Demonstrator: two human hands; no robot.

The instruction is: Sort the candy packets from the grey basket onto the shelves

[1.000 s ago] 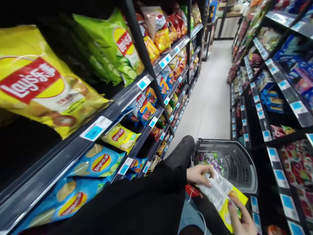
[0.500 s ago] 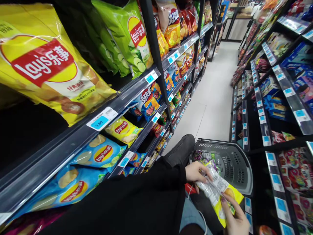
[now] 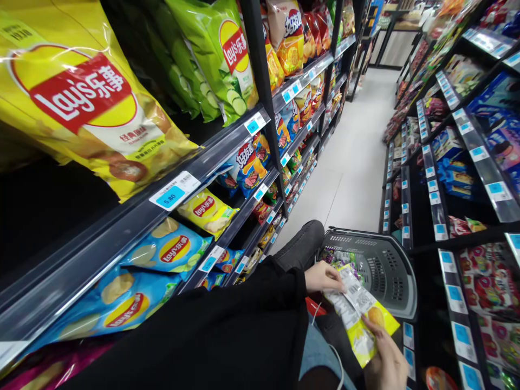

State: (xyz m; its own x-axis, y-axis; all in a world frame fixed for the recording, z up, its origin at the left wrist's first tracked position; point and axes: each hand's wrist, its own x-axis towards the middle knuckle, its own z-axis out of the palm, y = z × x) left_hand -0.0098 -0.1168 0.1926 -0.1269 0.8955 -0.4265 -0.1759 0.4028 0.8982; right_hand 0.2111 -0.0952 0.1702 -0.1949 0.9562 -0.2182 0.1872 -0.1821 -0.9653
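Note:
A small yellow snack bag [image 3: 359,337], its printed white back panel turned up, is between my hands over my lap. My left hand [image 3: 324,277] pinches the bag's upper left edge. At its lower right edge, my right hand [image 3: 384,351] grips it, with the thumb on top and the other fingers partly hidden underneath. Just beyond the bag stands a dark grey perforated shopping basket [image 3: 400,287]. Several purple-and-green packets [image 3: 343,259] lie in the basket's left end, partly covered by the bag and my left hand.
On the left, shelves hold large Lay's chip bags [image 3: 85,103], with smaller blue chip bags [image 3: 168,246] lower down. Shelves on the right carry blue packages [image 3: 455,179] and red packets [image 3: 481,271]. The pale aisle floor [image 3: 357,146] runs ahead between them. My bent knee [image 3: 303,244] is beside the basket.
The bag has shifted slightly left and flattened, so more of its printed back shows. Both hands keep hold of it, the left a little higher. The view has moved slightly.

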